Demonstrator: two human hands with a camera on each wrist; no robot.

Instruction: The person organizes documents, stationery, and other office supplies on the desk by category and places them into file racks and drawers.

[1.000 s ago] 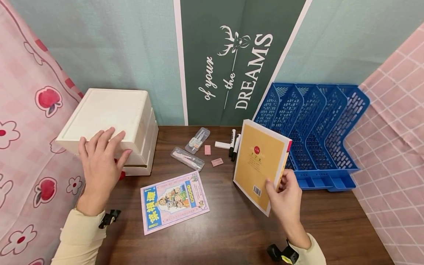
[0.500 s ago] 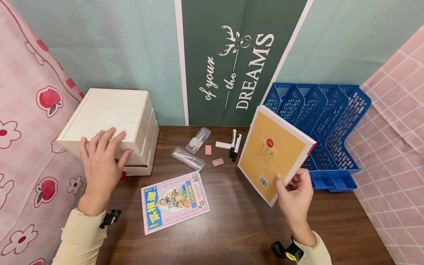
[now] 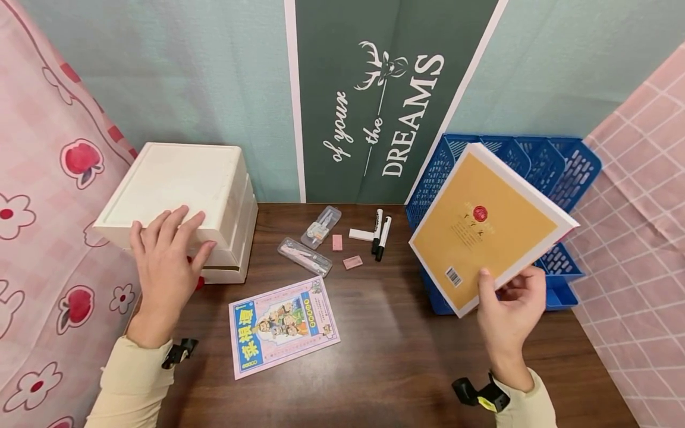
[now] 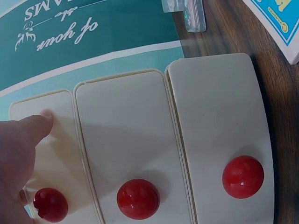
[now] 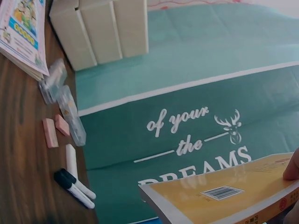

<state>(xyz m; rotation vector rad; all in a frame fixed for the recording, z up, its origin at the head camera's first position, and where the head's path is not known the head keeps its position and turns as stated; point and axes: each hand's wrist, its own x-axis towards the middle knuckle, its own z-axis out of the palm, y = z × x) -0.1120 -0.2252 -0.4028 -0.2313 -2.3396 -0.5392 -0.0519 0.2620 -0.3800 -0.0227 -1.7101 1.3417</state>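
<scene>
My right hand [image 3: 511, 315] pinches a yellow-backed book [image 3: 476, 232] by its lower right edge, thumb over the back cover. The book is tilted in the air and overlaps the blue file rack [image 3: 575, 172] in the head view. My left hand [image 3: 165, 267] rests on the white drawer box [image 3: 176, 178], fingertips over the top's front edge. In the left wrist view its thumb [image 4: 39, 126] lies against the top drawer's front, above a red knob [image 4: 50, 205]. A pink and blue book [image 3: 283, 327] lies flat on the table between the hands.
Two clear plastic cases [image 3: 305, 257], two pink erasers [image 3: 352, 262], a white block [image 3: 361, 235] and two markers [image 3: 383, 238] lie at the table's back middle. Pink curtains [image 3: 48, 238] hang at the left, with a pink grid cloth [image 3: 637, 255] at the right.
My right hand has carried the yellow-backed book up and to the right, from beside the markers to in front of the file rack, tilting it more. My left hand stays on the drawer box.
</scene>
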